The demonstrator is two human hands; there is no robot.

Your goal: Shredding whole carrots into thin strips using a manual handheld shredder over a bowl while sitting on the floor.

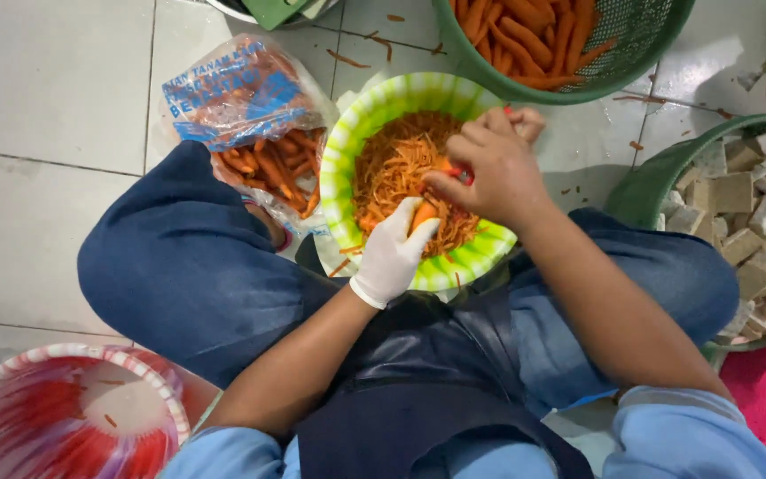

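I sit cross-legged on a tiled floor with a green-and-white striped bowl point(340, 168) between my knees, full of shredded carrot point(392, 164). My left hand point(392, 253), in a white glove, is shut on a peeled carrot point(422, 214) held over the bowl. My right hand point(489, 168), bare, grips a small red-handled peeler point(464, 174) pressed against the carrot's upper end. Most of the tool is hidden under my fingers.
A plastic bag of carrots point(254, 124) lies left of the bowl. A green basket of peeled carrots point(569, 44) stands behind it. Another green basket with pale cubes point(746, 213) is at right. A red-and-white bowl point(73, 417) sits at bottom left.
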